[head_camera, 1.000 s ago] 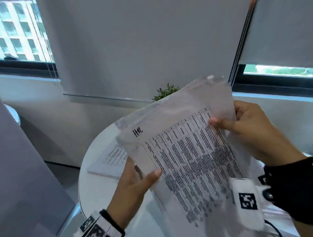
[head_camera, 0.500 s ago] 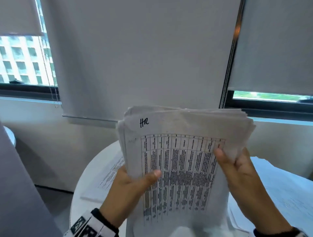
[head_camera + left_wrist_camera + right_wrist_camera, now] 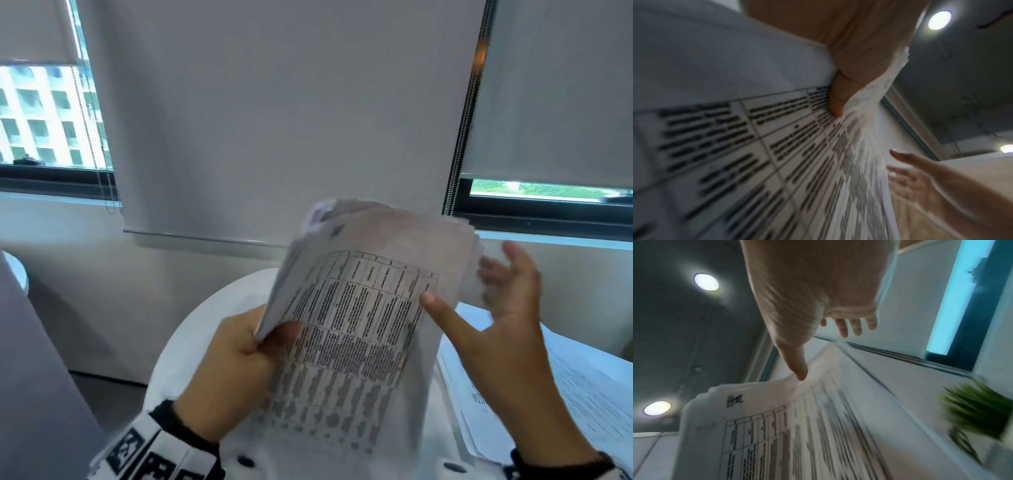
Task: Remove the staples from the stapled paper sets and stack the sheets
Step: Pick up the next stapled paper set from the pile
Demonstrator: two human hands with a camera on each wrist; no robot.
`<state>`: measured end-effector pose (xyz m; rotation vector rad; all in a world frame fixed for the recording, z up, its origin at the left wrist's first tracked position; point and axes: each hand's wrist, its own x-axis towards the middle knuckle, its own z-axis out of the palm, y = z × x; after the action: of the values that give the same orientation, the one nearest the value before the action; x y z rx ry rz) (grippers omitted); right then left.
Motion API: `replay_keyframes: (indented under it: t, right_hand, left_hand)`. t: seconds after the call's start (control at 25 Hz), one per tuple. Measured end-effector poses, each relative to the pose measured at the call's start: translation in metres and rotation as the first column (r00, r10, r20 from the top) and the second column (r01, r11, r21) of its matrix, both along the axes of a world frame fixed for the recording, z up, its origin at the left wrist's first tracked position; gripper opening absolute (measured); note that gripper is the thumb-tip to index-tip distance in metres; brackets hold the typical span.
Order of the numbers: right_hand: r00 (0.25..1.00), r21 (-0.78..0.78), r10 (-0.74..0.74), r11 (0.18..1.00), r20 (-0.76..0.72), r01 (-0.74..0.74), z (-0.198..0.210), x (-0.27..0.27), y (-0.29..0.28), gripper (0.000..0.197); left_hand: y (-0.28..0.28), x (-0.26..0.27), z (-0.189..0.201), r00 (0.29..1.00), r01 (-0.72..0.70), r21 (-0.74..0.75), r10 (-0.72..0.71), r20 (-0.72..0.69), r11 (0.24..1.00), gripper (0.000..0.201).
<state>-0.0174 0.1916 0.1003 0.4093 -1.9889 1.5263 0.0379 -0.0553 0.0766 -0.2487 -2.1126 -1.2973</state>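
Observation:
A thick set of printed sheets with a table on its top page stands upright above the white round table. My left hand grips its left edge, thumb on the front page. My right hand is spread at the right edge of the sheets, fingers straight; its thumb touches the front page. No staple shows.
Other printed sheets lie on the table to the right. Roller blinds and windows fill the wall behind. A green plant shows blurred in the right wrist view. A grey panel rises at the left.
The set has turned with its left edge toward me. My right hand has let go of its right side and spread open; the left hand keeps its grip.

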Motion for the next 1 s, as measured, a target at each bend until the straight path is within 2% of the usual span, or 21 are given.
replay_keyframes:
  t: [0.04, 0.08, 0.12, 0.16, 0.2, 0.24, 0.28, 0.36, 0.44, 0.48, 0.52, 0.56, 0.6, 0.64, 0.68, 0.84, 0.92, 1.0]
  right_hand:
    - [0.995, 0.106, -0.048, 0.993, -0.085, 0.057, 0.011, 0.006, 0.005, 0.102]
    - [0.989, 0.242, -0.046, 0.967, -0.138, 0.079, 0.023, 0.013, 0.007, 0.101]
    - [0.99, 0.381, 0.008, 0.924, -0.139, 0.046, 0.034, 0.019, 0.007, 0.092]
    - [0.99, 0.48, 0.105, 0.876, -0.094, -0.048, 0.043, 0.021, 0.006, 0.073]
    - [0.971, 0.513, 0.235, 0.838, -0.029, -0.188, 0.048, 0.02, 0.002, 0.048]
    - [0.935, 0.475, 0.353, 0.818, 0.029, -0.324, 0.047, 0.016, 0.0, 0.029]
    - [0.912, 0.394, 0.408, 0.831, 0.045, -0.392, 0.041, 0.01, -0.001, 0.027]
    - [0.93, 0.193, 0.365, 0.91, 0.044, -0.366, 0.019, -0.003, 0.007, 0.038]
    - [0.958, 0.02, 0.28, 0.959, 0.064, -0.282, -0.001, -0.009, 0.021, 0.023]
    - [0.962, -0.044, 0.256, 0.966, 0.098, -0.253, -0.012, -0.009, 0.03, 0.024]
    - [0.962, -0.094, 0.245, 0.967, 0.117, -0.235, -0.023, -0.01, 0.036, 0.039]
    - [0.961, -0.137, 0.238, 0.966, 0.14, -0.219, -0.033, -0.009, 0.038, 0.053]
    - [0.957, -0.176, 0.241, 0.961, 0.159, -0.213, -0.042, -0.006, 0.037, 0.065]
    - [0.947, -0.208, 0.275, 0.949, 0.166, -0.239, -0.048, -0.002, 0.032, 0.073]
    - [0.933, -0.229, 0.316, 0.934, 0.169, -0.275, -0.053, 0.0, 0.028, 0.076]
    - [0.896, -0.228, 0.387, 0.913, 0.218, -0.339, -0.061, -0.009, 0.028, 0.043]
    - [0.866, -0.222, 0.454, 0.885, 0.208, -0.41, -0.064, -0.013, 0.027, 0.049]
    - [0.825, -0.263, 0.526, 0.842, 0.208, -0.47, -0.069, -0.013, 0.023, 0.056]
  left_hand:
    - [-0.007, 0.001, 0.008, 0.999, 0.02, -0.193, -0.027, -0.034, 0.981, 0.019]
    - [-0.012, 0.001, 0.016, 0.998, 0.043, -0.364, -0.054, -0.021, 0.93, 0.02]
    - [-0.014, 0.0, 0.021, 0.997, 0.069, -0.501, -0.073, 0.011, 0.862, 0.018]
    - [-0.014, -0.002, 0.025, 0.997, 0.078, -0.6, -0.074, 0.032, 0.796, 0.014]
    - [-0.012, -0.004, 0.027, 0.996, 0.089, -0.656, -0.07, 0.055, 0.749, 0.011]
    - [-0.01, -0.005, 0.03, 0.994, 0.105, -0.662, -0.059, 0.092, 0.742, 0.009]
    - [-0.013, -0.005, 0.032, 0.989, 0.124, -0.623, -0.048, 0.138, 0.772, 0.009]
    - [-0.03, 0.001, 0.032, 0.96, 0.12, -0.52, 0.035, 0.278, 0.846, 0.012]
    - [-0.057, 0.009, 0.024, 0.926, -0.027, -0.437, 0.188, 0.329, 0.899, 0.015]
    - [-0.068, 0.014, 0.016, 0.921, -0.115, -0.3, 0.214, 0.324, 0.947, 0.015]
    - [-0.077, 0.019, 0.005, 0.935, -0.159, -0.061, 0.17, 0.311, 0.985, 0.016]
    - [-0.081, 0.024, -0.008, 0.956, -0.123, 0.199, 0.061, 0.288, 0.972, 0.025]
    - [-0.078, 0.028, -0.02, 0.962, -0.034, 0.429, -0.087, 0.259, 0.903, 0.034]
    - [-0.074, 0.029, -0.033, 0.955, 0.05, 0.565, -0.206, 0.215, 0.823, 0.037]
    - [-0.069, 0.03, -0.043, 0.95, 0.087, 0.607, -0.249, 0.188, 0.79, 0.039]
    - [-0.072, 0.027, -0.05, 0.973, 0.084, 0.543, -0.186, 0.136, 0.835, 0.043]
    - [-0.075, 0.028, -0.047, 0.942, 0.164, 0.515, -0.289, 0.173, 0.842, 0.053]
    - [-0.072, 0.026, -0.052, 0.924, 0.167, 0.476, -0.306, 0.229, 0.863, 0.066]
